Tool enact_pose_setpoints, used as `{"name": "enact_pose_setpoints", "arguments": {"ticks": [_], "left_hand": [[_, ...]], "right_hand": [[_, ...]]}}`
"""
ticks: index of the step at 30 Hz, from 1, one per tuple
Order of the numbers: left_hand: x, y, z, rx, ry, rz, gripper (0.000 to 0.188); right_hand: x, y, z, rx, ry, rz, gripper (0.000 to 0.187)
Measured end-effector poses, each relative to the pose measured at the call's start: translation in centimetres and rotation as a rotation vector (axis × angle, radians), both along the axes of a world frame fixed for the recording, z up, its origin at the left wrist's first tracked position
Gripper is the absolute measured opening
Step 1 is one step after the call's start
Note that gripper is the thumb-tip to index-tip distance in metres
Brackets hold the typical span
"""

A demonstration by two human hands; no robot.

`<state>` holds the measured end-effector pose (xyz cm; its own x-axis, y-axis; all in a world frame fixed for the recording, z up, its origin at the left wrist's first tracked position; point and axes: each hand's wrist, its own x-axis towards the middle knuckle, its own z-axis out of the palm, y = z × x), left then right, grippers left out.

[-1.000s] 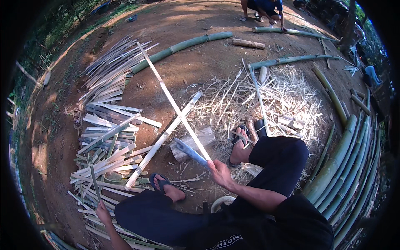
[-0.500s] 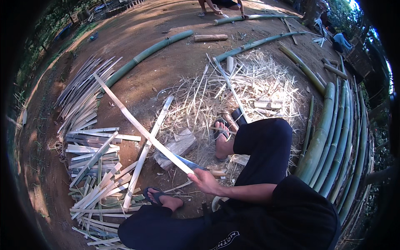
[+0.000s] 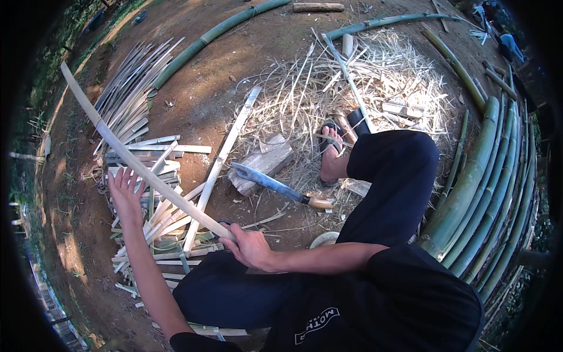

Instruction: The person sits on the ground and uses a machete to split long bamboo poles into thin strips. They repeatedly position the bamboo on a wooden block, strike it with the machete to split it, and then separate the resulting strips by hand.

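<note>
My right hand [image 3: 251, 249] is closed around the near end of a long, pale bamboo strip [image 3: 111, 138], which slants up to the far left. With its fingers spread, my left hand [image 3: 126, 190] reaches up beside the strip's middle; whether it touches the strip I cannot tell. A machete [image 3: 270, 185] with a dark blade and wooden handle lies in front of me, its blade tip by a chopped wood block [image 3: 264, 161]. Another split bamboo length [image 3: 224, 157] lies on the ground between the block and the strip pile.
Cut bamboo strips [image 3: 155, 223] are heaped at my left, with thinner strips [image 3: 126, 97] beyond. Shavings [image 3: 375, 82] cover the ground ahead. Thick green poles [image 3: 469, 182] lie along my right. A green pole [image 3: 217, 32] lies farther off. My sandalled foot [image 3: 330, 149] is near the machete.
My left hand has come into view, raised and spread. My right hand has moved left, swinging the strip leftward. The machete now shows fully. The view has tipped down, and the far worker is gone.
</note>
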<state>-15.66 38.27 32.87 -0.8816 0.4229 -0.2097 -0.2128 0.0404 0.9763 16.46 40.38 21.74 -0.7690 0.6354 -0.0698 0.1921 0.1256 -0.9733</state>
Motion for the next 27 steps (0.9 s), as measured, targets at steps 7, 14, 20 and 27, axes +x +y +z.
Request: {"name": "enact_pose_setpoints", "arguments": {"ticks": [7, 14, 20, 27], "left_hand": [[3.5, 5.9, 1.1, -0.114, 0.268, 0.210, 0.039], [-3.8, 0.1, 4.4, -0.538, 0.947, -0.045, 0.052], [0.4, -7.8, -3.4, -1.062, 1.057, -0.595, 0.048], [5.2, -19.4, -8.7, -1.387, 0.813, -0.709, 0.047]], "right_hand": [[0.9, 1.0, -3.3, 0.071, 0.068, 0.270, 0.031], [7.6, 11.4, -19.1, 0.382, -0.597, -0.364, 0.048], [14.3, 13.4, -24.9, 0.203, -1.162, 0.085, 0.051], [15.0, 14.1, -24.3, 0.161, -1.119, 0.092, 0.040]]}}
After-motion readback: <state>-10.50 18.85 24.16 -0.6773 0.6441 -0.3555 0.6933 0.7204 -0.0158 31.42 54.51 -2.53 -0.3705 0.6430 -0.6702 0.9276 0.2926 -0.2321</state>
